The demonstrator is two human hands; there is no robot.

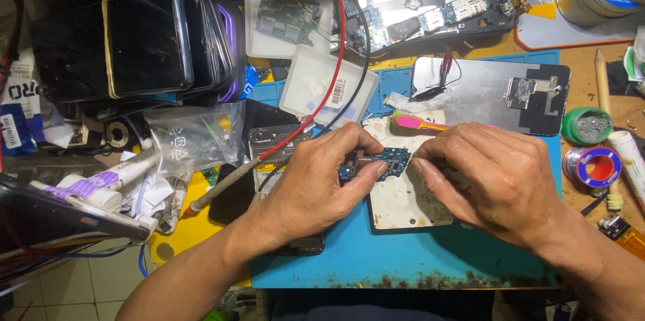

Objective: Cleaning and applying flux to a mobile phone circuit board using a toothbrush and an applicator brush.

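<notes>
Left hand: my left hand [322, 180] pinches the small blue circuit board [390, 159], thumb and fingers clamped on its left end, I judge to steady it.
Right hand: my right hand [490, 173] closes at the board's right edge; its fingertips seem to grip something thin, too small to tell.
Board: it sits over the stained white pad [403, 200], on the blue mat [403, 260].
Beyond the board: a pink toothbrush [416, 122] lies just behind it; a red wire [336, 59] runs away to the far left.
Further off: stacked phones [154, 42] left of the board, solder spool [598, 166] to its right.
Hidden: the board's middle is partly covered by my fingers.
</notes>
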